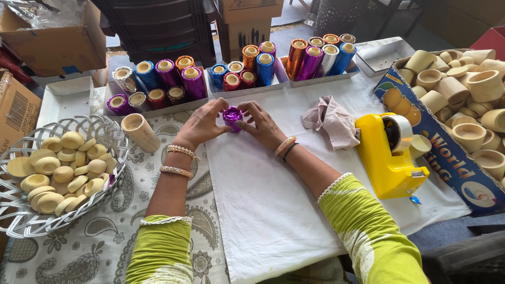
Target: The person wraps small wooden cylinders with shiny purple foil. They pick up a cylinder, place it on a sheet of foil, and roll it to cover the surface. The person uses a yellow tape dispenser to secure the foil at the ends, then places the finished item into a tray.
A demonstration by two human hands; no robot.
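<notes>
Both hands, left hand (202, 123) and right hand (261, 125), cup a purple foil cup (232, 117) on the white cloth (273, 210). A yellow tape dispenser (386, 158) stands right; a basket (105, 129) of lids sits left.

A yellow tape dispenser (390, 158) stands on the white cloth (273, 210), just beside a crumpled pinkish rag (332, 121). At the left a woven white basket (16, 221) holds pale round wooden lids (58, 171), with a bare wooden cup (140, 131) lying near it. Along the far edge, white trays (158, 110) carry foil-wrapped cups (168, 73), and a cardboard box (447, 158) at the right is full of bare wooden cups.
</notes>
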